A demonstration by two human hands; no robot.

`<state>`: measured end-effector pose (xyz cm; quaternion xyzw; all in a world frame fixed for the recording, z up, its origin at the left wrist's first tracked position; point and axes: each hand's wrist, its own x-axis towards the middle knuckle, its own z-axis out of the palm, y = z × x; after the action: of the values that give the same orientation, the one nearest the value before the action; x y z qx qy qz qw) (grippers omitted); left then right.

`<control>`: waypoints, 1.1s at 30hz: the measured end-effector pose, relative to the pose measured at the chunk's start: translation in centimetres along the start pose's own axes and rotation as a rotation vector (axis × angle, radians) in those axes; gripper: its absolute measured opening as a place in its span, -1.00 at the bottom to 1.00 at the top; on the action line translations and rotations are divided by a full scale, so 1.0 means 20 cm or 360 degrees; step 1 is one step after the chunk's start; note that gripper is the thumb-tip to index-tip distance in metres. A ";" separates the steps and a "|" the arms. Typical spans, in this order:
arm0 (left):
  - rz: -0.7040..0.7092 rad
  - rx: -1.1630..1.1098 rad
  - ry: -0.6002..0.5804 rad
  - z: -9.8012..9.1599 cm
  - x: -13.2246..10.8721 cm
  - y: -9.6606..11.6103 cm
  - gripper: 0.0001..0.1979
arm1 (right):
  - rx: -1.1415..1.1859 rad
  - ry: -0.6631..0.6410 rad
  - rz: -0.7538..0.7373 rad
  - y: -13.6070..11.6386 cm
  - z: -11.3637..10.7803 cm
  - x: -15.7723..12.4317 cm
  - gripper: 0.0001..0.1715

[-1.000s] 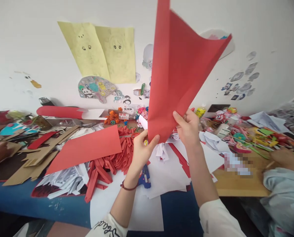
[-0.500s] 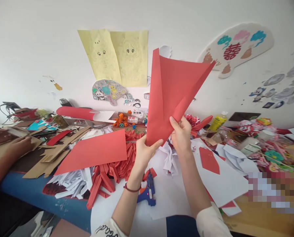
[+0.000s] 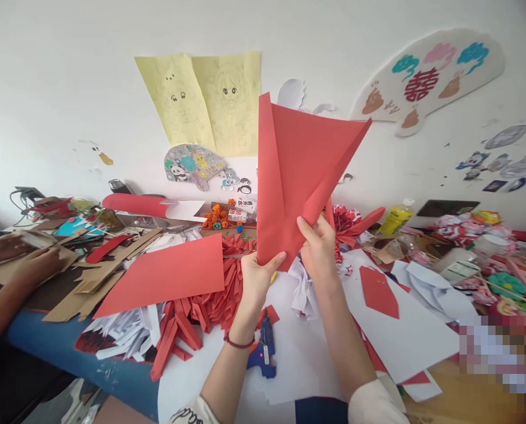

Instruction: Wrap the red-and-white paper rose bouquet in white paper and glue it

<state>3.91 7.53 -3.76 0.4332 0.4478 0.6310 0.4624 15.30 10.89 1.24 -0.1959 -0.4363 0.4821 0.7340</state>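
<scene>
A red sheet of paper (image 3: 305, 159), its two long sides folded inward toward a narrow lower end, stands upright above the table in both hands. My left hand (image 3: 259, 277) grips its lower left corner, thumb laid across the front. Higher up on the right edge, my right hand (image 3: 318, 244) pinches the folded side with its thumb in front; the other fingers are partly hidden behind. Below my hands a blue glue gun (image 3: 267, 347) lies on white paper. Left of my left hand, a flat red sheet (image 3: 170, 274) rests over folded red paper strips (image 3: 186, 324).
A co-worker's hands (image 3: 37, 265) hold cardboard at the far left. White folded strips (image 3: 128, 333) and cardboard pieces (image 3: 86, 297) lie nearby. To the right are white sheets (image 3: 404, 335), a yellow bottle (image 3: 398, 218) and wrapped candies (image 3: 459, 229). The wall (image 3: 316, 35) rises behind.
Both hands and the folded red paper have shifted slightly left and down. The grip looks the same. The camera view has moved a little.
</scene>
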 end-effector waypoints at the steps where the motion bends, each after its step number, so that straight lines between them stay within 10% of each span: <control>1: 0.0012 0.0022 0.0013 0.00 0.00 -0.01 -0.64 | 0.0004 -0.0004 0.0002 0.00 0.00 0.00 -0.57; 10: -0.0061 0.0022 -0.0025 -0.06 0.02 -0.04 -0.60 | 0.0009 -0.0023 0.0244 0.08 -0.05 0.05 -0.59; 33: 0.0048 0.0671 -0.0255 -0.22 -0.12 -0.06 -0.52 | -0.0126 0.0244 -0.0045 0.11 -0.15 0.10 -0.60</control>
<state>0.34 4.70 -6.32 0.5756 0.5250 0.4940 0.3861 16.89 14.04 -1.04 -0.2549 -0.4003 0.4379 0.7636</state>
